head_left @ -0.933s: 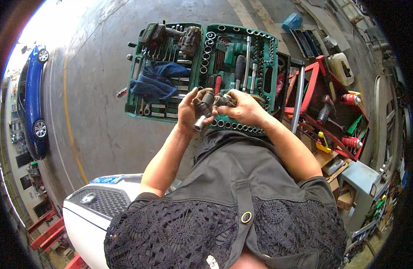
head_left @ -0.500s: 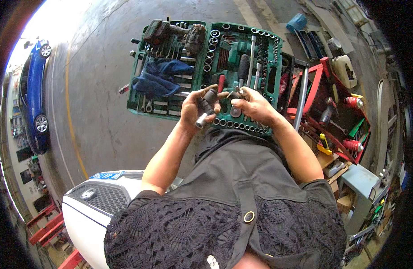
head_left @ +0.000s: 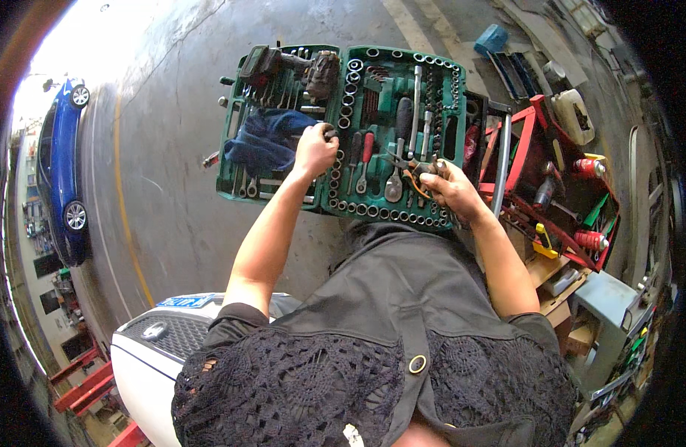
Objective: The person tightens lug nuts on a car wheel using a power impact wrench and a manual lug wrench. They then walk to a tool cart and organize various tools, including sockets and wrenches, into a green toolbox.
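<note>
My left hand (head_left: 317, 153) is closed over the middle of an open green tool case (head_left: 343, 195), beside a crumpled blue cloth (head_left: 265, 138). A dark socket (head_left: 329, 135) shows at its fingertips; the rest is hidden by the hand. My right hand (head_left: 449, 190) grips a pair of pliers (head_left: 412, 170) with orange-edged handles, its jaws pointing left above the right half of the case. Under the pliers lie a ratchet with a round head (head_left: 393, 188) and a smaller red-handled ratchet (head_left: 365, 160). Rows of sockets (head_left: 391, 214) line the case's edge.
A dark cordless power tool (head_left: 321, 74) lies on the case's far left part, over wrenches. At right stands a red metal trolley (head_left: 533, 149) holding spray cans and tools. A white car (head_left: 153, 357) is near at left; a blue car (head_left: 60, 171) stands farther off.
My left hand has moved left and away from me, closing round the dark socket. My right hand has shifted right and slightly nearer, and the pliers now show clearly in it.
</note>
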The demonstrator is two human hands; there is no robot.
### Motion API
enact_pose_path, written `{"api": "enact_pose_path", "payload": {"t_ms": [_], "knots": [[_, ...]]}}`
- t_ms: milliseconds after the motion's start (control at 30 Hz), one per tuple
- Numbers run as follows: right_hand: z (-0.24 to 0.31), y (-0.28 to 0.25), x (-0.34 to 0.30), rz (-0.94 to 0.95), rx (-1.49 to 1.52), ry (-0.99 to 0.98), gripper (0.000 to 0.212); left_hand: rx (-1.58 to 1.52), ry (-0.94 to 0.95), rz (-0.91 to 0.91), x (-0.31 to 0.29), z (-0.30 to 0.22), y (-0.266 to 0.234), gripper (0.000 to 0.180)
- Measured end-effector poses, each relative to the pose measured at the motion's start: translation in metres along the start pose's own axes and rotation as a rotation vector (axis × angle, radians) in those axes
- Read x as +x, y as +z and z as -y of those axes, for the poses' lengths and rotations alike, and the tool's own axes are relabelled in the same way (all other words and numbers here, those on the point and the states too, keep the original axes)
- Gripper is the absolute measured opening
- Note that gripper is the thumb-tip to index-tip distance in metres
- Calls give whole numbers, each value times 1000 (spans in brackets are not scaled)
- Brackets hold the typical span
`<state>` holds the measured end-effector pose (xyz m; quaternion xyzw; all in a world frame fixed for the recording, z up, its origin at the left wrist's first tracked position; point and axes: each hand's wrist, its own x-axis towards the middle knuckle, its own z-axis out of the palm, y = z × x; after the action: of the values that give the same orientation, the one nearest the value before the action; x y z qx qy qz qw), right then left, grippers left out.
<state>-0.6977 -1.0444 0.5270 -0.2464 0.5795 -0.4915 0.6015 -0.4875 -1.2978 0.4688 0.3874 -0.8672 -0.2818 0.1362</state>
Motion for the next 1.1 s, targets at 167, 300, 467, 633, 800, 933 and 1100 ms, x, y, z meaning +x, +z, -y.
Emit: {"api": "enact_pose_path", "payload": {"t_ms": [167,300,467,633,800,933,1100], "knots": [[-21,-5,-3,-91,-48,-92,30,156,-103,15,4,-39,3,33],[-7,-6,-15,-74,-53,-24,29,255,-29,41,-2,-36,3,40],[1,3,-18,-34,74,-83,36,280,55,40,3,-41,-1,38],[-12,-2,-8,-56,-19,-61,36,311,120,76,4,-39,-4,36],[-29,-5,7,-79,-55,-53,33,308,96,97,5,-44,-6,36],[-15,-1,6,-78,-105,-60,32,262,89,128,1,-46,-9,37],[-14,-2,9,-62,-102,-78,33,319,90,111,11,-35,0,37]]}}
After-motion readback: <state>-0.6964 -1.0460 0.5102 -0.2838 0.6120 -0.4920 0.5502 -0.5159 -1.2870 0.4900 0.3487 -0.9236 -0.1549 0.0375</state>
